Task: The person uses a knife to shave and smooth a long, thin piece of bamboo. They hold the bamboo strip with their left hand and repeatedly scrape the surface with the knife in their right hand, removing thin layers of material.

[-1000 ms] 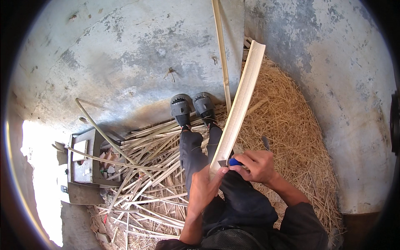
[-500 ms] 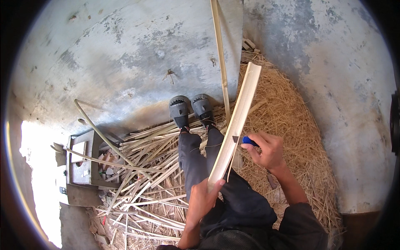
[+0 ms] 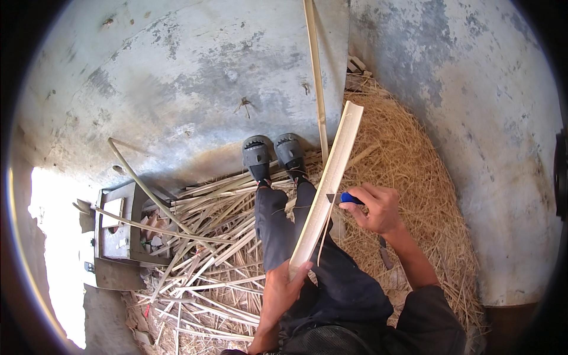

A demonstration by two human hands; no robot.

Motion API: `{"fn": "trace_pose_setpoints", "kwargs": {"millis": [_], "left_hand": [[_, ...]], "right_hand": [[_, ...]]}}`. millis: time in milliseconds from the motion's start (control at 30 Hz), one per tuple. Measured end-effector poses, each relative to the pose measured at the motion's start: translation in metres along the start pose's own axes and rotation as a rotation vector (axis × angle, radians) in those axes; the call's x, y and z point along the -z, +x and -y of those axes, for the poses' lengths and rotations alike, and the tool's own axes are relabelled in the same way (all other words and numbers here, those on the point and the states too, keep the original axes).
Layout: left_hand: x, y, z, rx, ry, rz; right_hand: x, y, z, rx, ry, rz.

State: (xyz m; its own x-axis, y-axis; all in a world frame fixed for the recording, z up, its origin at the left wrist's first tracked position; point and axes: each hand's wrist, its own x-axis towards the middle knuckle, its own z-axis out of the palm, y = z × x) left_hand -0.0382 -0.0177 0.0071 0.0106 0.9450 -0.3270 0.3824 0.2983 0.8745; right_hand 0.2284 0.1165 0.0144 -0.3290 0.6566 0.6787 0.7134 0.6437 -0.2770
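Observation:
My left hand (image 3: 281,290) is closed around the near end of a long split bamboo piece (image 3: 336,163). The pale trough-like inside of the piece faces up, and it slants away to the upper right. In my closed right hand (image 3: 380,208) is a knife (image 3: 351,198) with a blue handle and a short dark blade. The blade lies at the right edge of the bamboo, about halfway along it. A thin sliver (image 3: 322,244) hangs along that edge, below the blade. My fingers hide most of the handle.
Long bamboo strips (image 3: 228,251) lie scattered at the left beside my legs. Fine shavings (image 3: 408,154) are heaped at the right. A wooden box (image 3: 121,225) stands far left. One tall strip (image 3: 318,83) leans on the wall (image 3: 195,77). My feet wear grey sandals (image 3: 256,152).
The far end of the bamboo has shifted a little left and down, along with my left hand. The knife has moved slightly left, its blade still at the bamboo.

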Motion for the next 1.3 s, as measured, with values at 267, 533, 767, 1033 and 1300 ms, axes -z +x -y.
{"fn": "trace_pose_setpoints", "kwargs": {"millis": [267,533,767,1033,1300], "left_hand": [[-0.002,-0.016,0.011,0.033,0.097,0.034],[-0.001,-0.025,0.022,0.094,0.059,0.051],[-0.001,-0.023,0.026,0.073,0.068,0.025],[0.014,-0.051,0.066,0.098,0.171,0.183],[0.013,-0.002,0.039,0.095,-0.022,0.057]], "right_hand": [[-0.001,0.007,-0.05,-0.202,0.039,-0.124],[-0.002,0.003,-0.062,-0.222,-0.012,-0.06],[-0.021,-0.002,-0.083,-0.239,0.004,-0.105],[0.06,-0.003,-0.202,-0.751,-0.238,-0.245],[0.036,-0.025,-0.147,-0.876,0.107,-0.032]]}}
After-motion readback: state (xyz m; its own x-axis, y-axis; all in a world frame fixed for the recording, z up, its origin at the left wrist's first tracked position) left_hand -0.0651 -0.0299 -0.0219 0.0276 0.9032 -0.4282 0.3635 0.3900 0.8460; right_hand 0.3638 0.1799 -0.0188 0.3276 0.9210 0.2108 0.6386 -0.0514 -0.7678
